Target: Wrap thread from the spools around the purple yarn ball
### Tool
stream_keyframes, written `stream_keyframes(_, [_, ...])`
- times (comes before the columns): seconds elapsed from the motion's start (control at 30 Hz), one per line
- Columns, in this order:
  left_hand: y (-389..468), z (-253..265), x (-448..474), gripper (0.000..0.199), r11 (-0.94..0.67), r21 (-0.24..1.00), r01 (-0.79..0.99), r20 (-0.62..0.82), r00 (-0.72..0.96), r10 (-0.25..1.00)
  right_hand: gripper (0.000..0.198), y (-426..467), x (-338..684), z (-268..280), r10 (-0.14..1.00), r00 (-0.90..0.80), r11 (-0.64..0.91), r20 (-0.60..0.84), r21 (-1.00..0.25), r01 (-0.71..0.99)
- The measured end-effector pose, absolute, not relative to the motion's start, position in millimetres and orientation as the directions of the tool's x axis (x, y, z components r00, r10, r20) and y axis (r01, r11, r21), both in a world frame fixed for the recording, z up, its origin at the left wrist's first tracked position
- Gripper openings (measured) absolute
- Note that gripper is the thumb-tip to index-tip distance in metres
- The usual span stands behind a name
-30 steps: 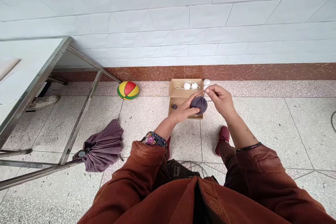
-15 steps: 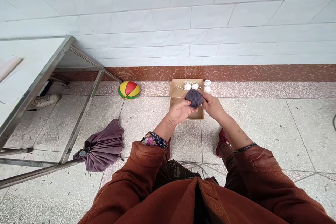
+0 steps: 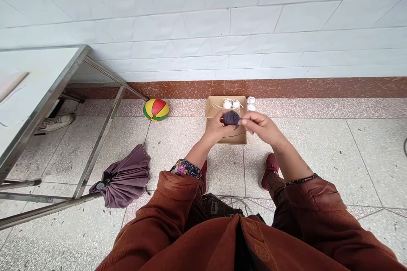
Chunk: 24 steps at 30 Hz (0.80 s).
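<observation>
A: Far left, what's there?
B: White-topped table (image 3: 41, 61), metal frame. Pale shoe (image 3: 56, 122) on the floor beneath it. Purple umbrella (image 3: 127, 178) lies next, canopy loosely gathered, handle end close to the lower frame bar.
A: Then?
B: Ball (image 3: 155, 109), yellow, red and green panels, on the floor near the wall's brown skirting (image 3: 178, 89).
A: Left hand?
B: Left hand (image 3: 216, 128) is over the left side of an open cardboard box (image 3: 240, 140). Fingers curled around a dark yarn ball (image 3: 231, 117), thumb on the near side. Ball is held up above the box, between the two hands.
A: In the box?
B: Two white yarn balls (image 3: 227, 104) side by side in the far part, loose white ends beside them. A thin dark thread (image 3: 234, 136) crosses the near part. Can't tell where it ends.
A: Right hand?
B: Right hand (image 3: 262, 129), just right of the dark ball. Thumb and index pinched together on a dark strand (image 3: 240, 121) at the ball's right edge. Other fingers bent, partly hidden.
A: Further right?
B: More white yarn (image 3: 251, 100) on the floor just outside the box, partly behind the right hand. Red shoe (image 3: 270, 169) nearer the wearer. Dark cable (image 3: 405, 146) at the frame edge.
</observation>
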<state>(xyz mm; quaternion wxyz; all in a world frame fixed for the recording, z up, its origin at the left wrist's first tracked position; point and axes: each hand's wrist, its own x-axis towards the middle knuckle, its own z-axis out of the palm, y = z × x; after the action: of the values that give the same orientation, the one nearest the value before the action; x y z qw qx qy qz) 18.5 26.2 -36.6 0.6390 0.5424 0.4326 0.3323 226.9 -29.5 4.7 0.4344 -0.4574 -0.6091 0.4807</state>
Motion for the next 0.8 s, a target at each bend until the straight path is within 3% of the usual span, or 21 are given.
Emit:
stream_keyframes(0.13, [15.5,-35.1,21.3,0.061,0.234,0.972,0.016,-0.189,0.647,0.738,0.034,-21.3,234.3,-5.4,0.980,0.130,0.117,0.149,-0.968,0.223])
stream_keyframes(0.23, [9.2,-31.6,23.5,0.078,0.346,0.925,-0.159,-0.133,0.716,0.686,0.030,-17.3,235.6,-19.0,0.977,0.183,0.055,0.113,-0.954,0.294])
stream_keyframes(0.3, [7.9,-28.5,24.0,0.084,0.398,0.881,-0.258,-0.113,0.701,0.705,0.026,-16.4,233.2,-27.9,0.988,0.146,0.005,0.055,-0.946,0.324])
stream_keyframes(0.4, [11.1,-25.6,22.6,0.071,0.448,0.831,-0.329,-0.142,0.654,0.743,0.015,-16.9,226.3,-37.6,0.998,0.063,-0.046,-0.024,-0.922,0.386])
stream_keyframes(0.53, [23.9,-30.3,18.7,0.059,0.398,0.849,-0.348,-0.196,0.492,0.848,0.014,-20.1,217.9,-36.7,0.992,-0.124,0.042,-0.016,-0.890,0.454])
stream_keyframes(0.7, [40.2,-45.1,14.9,0.061,0.219,0.960,-0.173,-0.171,0.256,0.952,0.029,-29.8,216.8,-10.3,0.903,-0.429,0.170,0.005,-0.922,0.347])
stream_keyframes(0.8, [42.5,-49.2,13.3,0.063,0.113,0.993,-0.019,-0.105,0.256,0.961,0.035,-34.4,220.4,7.3,0.897,-0.437,0.188,0.068,-0.953,0.238])
